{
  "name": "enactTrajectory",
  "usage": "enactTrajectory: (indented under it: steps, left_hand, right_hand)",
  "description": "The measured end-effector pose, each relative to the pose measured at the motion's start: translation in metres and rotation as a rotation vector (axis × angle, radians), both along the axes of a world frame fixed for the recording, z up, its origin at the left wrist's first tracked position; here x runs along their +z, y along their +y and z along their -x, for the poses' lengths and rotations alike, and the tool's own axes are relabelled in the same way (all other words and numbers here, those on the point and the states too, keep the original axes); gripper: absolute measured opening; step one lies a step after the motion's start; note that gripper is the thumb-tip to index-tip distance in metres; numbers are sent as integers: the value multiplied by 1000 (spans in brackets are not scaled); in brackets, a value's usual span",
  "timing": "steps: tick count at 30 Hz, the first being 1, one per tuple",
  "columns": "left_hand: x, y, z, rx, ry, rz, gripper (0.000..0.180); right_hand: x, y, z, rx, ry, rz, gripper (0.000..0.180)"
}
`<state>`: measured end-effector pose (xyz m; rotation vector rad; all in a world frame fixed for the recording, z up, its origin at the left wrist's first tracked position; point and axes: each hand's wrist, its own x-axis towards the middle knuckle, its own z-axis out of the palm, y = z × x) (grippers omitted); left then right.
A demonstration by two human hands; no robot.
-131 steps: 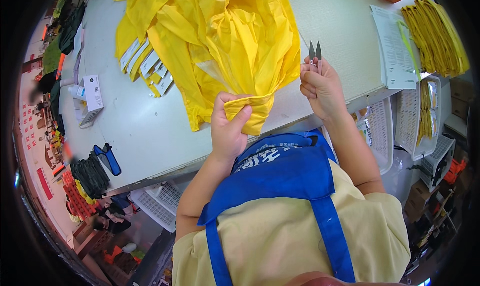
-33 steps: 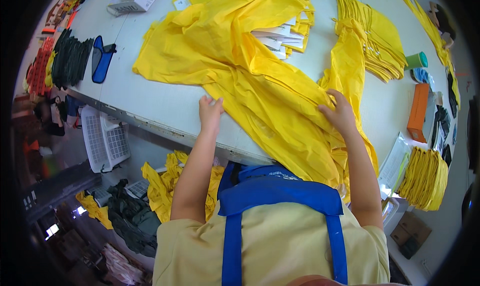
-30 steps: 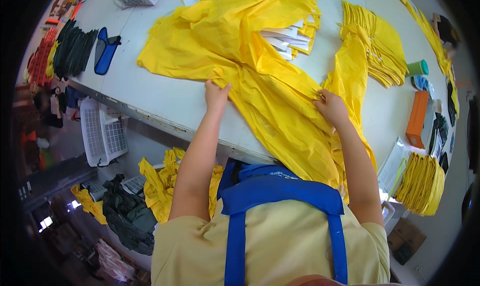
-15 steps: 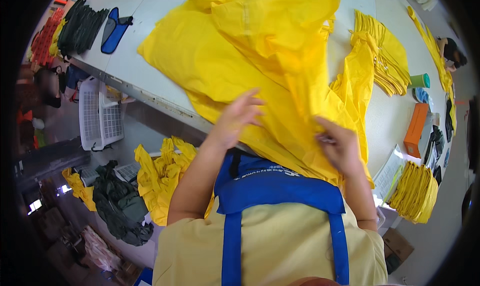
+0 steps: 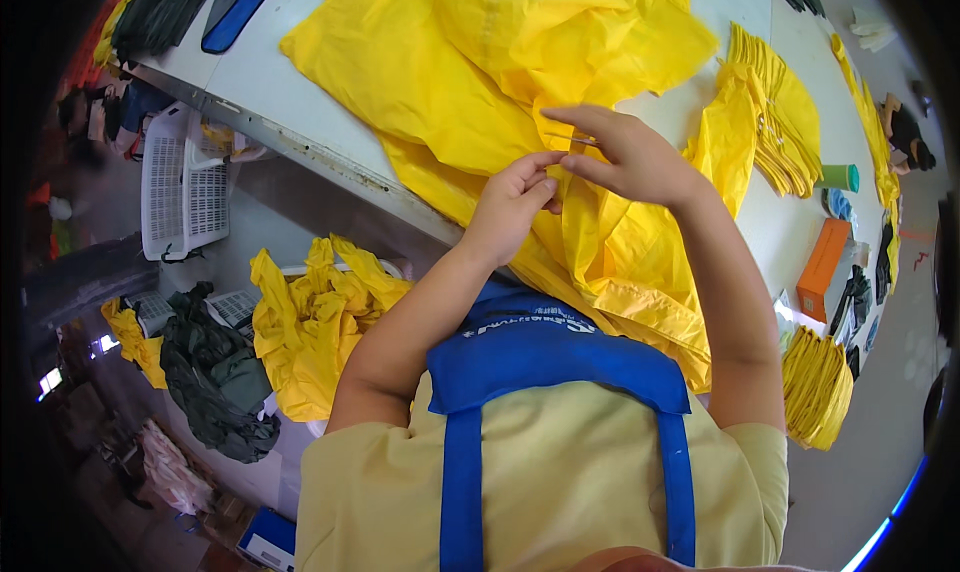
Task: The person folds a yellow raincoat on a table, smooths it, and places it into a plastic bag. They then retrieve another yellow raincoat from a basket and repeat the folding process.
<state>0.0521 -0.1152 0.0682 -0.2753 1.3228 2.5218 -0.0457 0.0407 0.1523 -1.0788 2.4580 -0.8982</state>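
Observation:
A large yellow waterproof-looking garment (image 5: 400,82) lies crumpled over the table and hangs down its near edge to my apron. My left hand (image 5: 512,204) is above its near part, thumb and fingers pinched together; what they hold is too small to make out. Close beside it, my right hand (image 5: 635,157) reaches over from the right, index finger stretched out and thumb near the left fingertips. Between its fingers shows a small thin metal tool (image 5: 586,142), mostly hidden by the hand.
On the white table (image 5: 330,137) are a fanned yellow stack (image 5: 785,122), a green roll (image 5: 840,178), an orange box (image 5: 826,262) and a blue-black pouch (image 5: 235,17). White baskets (image 5: 185,187) and heaped yellow cloth (image 5: 310,322) and dark cloth (image 5: 210,372) are at left. Another person (image 5: 905,137) is far right.
Both hands have moved up and together; the right swung leftward to meet the left. The garment's upper folds have dropped and spread to the right. The view has shifted slightly.

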Motion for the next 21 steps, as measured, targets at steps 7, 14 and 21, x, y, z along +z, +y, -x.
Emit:
enactTrajectory:
  steps: [7,14,21]
  left_hand:
    - [2,-18,-10,138,174,178,8]
    - [19,-11,-14,186,316,548,6]
    - [19,-11,-11,29,120,35,11]
  right_hand:
    - [14,6,-4,40,23,143,14]
    - [4,2,-20,-2,-123,299,17]
    - [-2,2,-15,86,-176,268,18]
